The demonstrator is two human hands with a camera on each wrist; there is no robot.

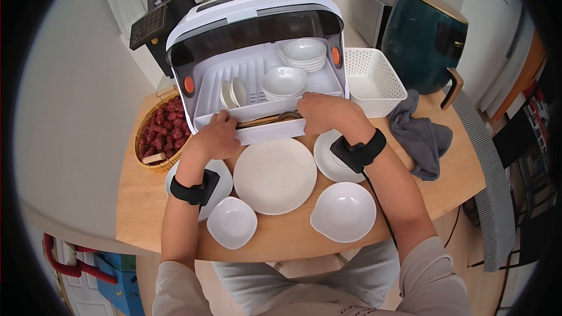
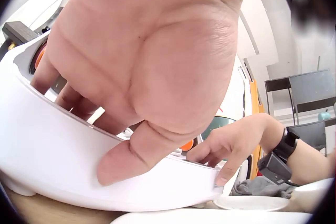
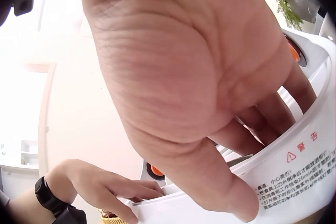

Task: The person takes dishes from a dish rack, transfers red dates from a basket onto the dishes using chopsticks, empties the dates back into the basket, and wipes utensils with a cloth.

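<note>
A white dish cabinet [image 1: 257, 136] with its dark tinted lid raised stands at the back of the table. My left hand [image 1: 215, 136] grips its front wall at the left, thumb outside and fingers over the rim. At the right, my right hand [image 1: 328, 114] holds the same wall, its fingers reaching inside in the right wrist view. Between the hands, wooden utensils [image 1: 266, 121] lie in the front compartment. Behind them are stacked white bowls [image 1: 284, 82], another bowl stack [image 1: 303, 50] and small dishes [image 1: 238, 92] standing on edge.
Before the cabinet lie a large plate [image 1: 275, 175], a saucer [image 1: 333, 161], a squarish plate [image 1: 219, 178] and two bowls [image 1: 232, 222]. A basket of red items [image 1: 167, 129] stands left. Right are a white basket [image 1: 374, 82], grey cloth [image 1: 421, 134] and green air fryer [image 1: 421, 41].
</note>
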